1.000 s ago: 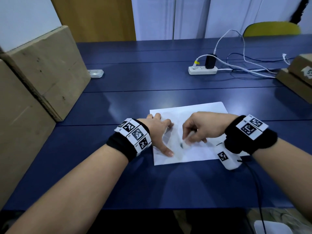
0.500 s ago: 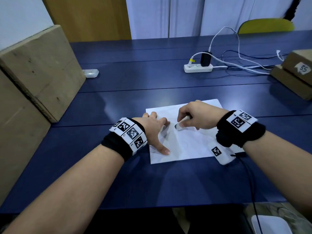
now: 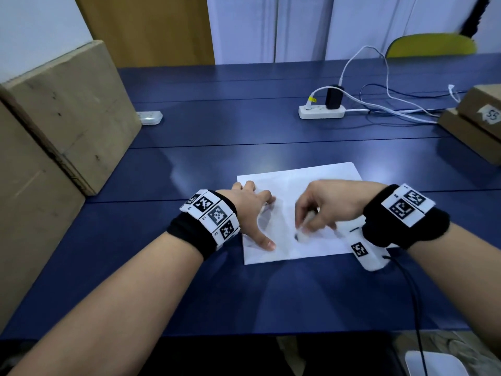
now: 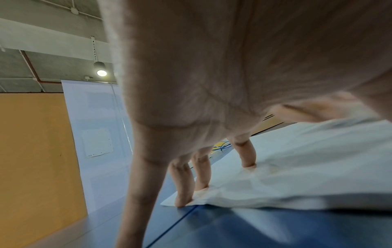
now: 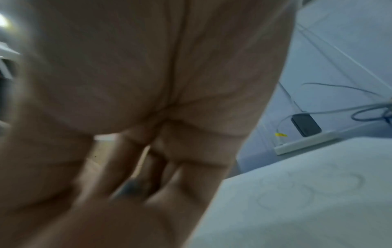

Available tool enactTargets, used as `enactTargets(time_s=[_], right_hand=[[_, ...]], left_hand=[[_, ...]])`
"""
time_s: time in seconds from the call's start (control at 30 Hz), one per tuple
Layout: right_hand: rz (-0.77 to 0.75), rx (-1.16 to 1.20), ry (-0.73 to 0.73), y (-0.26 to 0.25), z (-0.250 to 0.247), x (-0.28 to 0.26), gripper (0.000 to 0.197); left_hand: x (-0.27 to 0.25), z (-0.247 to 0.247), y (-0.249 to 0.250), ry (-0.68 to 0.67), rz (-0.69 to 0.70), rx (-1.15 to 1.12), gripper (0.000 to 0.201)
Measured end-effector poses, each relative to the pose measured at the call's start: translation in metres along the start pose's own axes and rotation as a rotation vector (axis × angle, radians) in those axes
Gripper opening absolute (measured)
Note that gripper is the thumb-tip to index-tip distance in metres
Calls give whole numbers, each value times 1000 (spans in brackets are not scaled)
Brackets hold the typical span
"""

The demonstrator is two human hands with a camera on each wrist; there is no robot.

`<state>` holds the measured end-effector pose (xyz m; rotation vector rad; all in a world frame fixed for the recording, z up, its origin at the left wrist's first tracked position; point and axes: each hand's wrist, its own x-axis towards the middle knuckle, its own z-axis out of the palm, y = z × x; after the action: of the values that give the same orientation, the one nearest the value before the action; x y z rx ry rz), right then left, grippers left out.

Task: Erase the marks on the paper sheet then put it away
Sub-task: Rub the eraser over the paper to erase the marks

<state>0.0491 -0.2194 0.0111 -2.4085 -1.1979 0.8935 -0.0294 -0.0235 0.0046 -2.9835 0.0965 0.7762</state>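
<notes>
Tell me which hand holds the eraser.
The right hand: its fingers pinch the eraser against the paper sheet. The left hand just presses spread fingers on the sheet's left edge.

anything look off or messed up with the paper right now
The paper sheet lies a bit askew on the table, and it is rumpled near the left hand, where the fingertips press its edge down. Faint pencil loops remain beside the right hand, which holds the eraser. No tears visible.
</notes>
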Motion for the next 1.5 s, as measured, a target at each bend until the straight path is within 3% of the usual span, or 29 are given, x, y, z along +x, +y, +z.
enactTargets(time_s=[0.07, 0.1, 0.27, 0.3, 0.43, 0.5, 0.63, 0.67, 0.83, 0.87, 1.0, 1.03, 1.2, 1.27, 1.4, 1.43, 1.5], right_hand=[[-8, 23, -131, -3, 3, -4, 11], [-7, 13, -109, -2, 4, -3, 12], [49, -52, 281, 7, -3, 7, 17], [42, -46, 251, 7, -4, 6, 14], [11, -8, -129, 1, 1, -4, 11], [4, -39, -96, 1, 1, -3, 11], [27, -74, 239, 4, -4, 7, 14], [29, -73, 262, 4, -5, 8, 13], [-2, -6, -110, 1, 2, -1, 10], [-2, -21, -91, 1, 2, -1, 10], [8, -98, 253, 5, -3, 9, 12], [6, -93, 274, 5, -4, 9, 11], [-7, 16, -145, 4, 1, -3, 12], [9, -20, -67, 6, 1, 0, 15], [34, -66, 271, 9, -6, 6, 17], [20, -51, 247, 8, -6, 5, 15], [-8, -20, 50, 4, -5, 0, 9]], left_hand=[[0, 0, 0, -5, -4, 1, 118], [0, 0, 0, -6, -5, 1, 118], [0, 0, 1, -6, -8, 4, 115], [1, 0, 1, -5, -7, 5, 115], [1, 0, 0, -12, -14, 1, 118], [1, 1, 1, -12, -12, 3, 118], [1, 0, 1, -4, -10, 9, 115], [1, 1, 0, -1, -8, 11, 115], [2, 1, 0, -8, -16, 9, 118], [2, 1, 0, -12, -17, 8, 118], [2, 1, 0, -7, -19, 19, 118], [2, 1, 0, -5, -19, 20, 118], [3, 1, -1, -11, -19, 11, 121], [3, 1, 0, -13, -20, 10, 120], [3, 1, 1, -12, -21, 17, 117], [3, 1, 0, -9, -18, 18, 117], [2, 1, 0, -4, -13, 11, 117]])
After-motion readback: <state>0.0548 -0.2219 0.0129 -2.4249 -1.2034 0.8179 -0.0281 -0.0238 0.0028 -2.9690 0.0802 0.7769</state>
